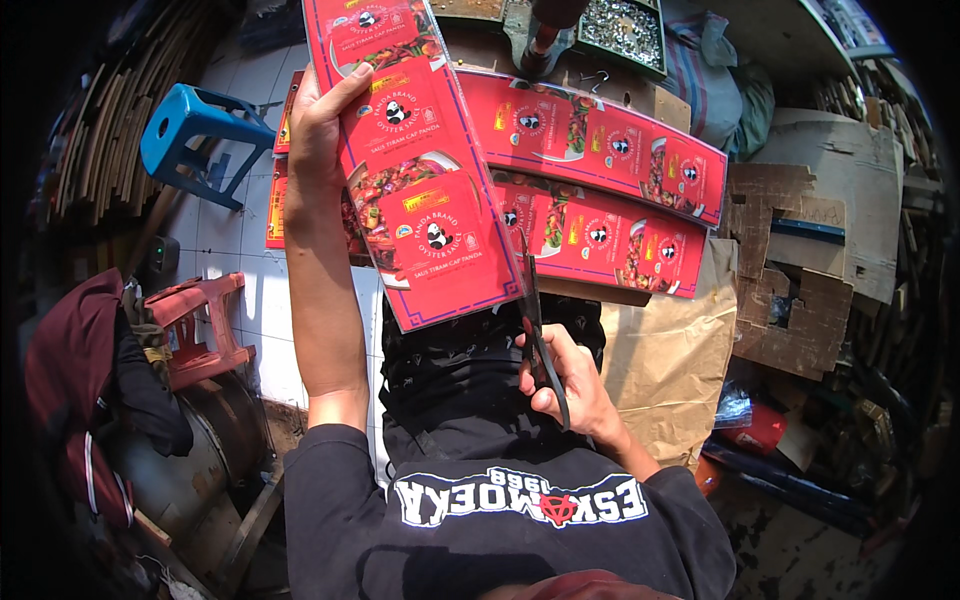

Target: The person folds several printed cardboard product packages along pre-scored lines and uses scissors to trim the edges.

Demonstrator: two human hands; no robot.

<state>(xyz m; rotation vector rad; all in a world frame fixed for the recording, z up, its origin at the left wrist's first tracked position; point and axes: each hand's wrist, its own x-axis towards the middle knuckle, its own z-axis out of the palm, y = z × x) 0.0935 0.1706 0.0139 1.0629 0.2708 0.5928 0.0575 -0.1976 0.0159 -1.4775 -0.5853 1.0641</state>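
Note:
My left hand [322, 120] grips a long red printed strip [420, 150] by its left edge, thumb on top. The strip hangs tilted, its lower end over my lap, and repeats pictures of food bowls and a round panda emblem. In my right hand [575, 385] is a pair of black scissors [536, 325], fingers closed around the handles. Their blades point away from me, along the strip's lower right edge; whether they touch it I cannot tell. Behind lie two similar red strips, an upper one [600, 140] and a lower one [600, 238], partly covered by the held strip.
Brown paper [665, 350] lies right of my lap, with cut cardboard [790, 265] beyond it. A metal tray [622, 30] of small shiny parts stands at the far side. At left are a blue stool [205, 135], a red plastic stool [200, 330] and a maroon garment [75, 370].

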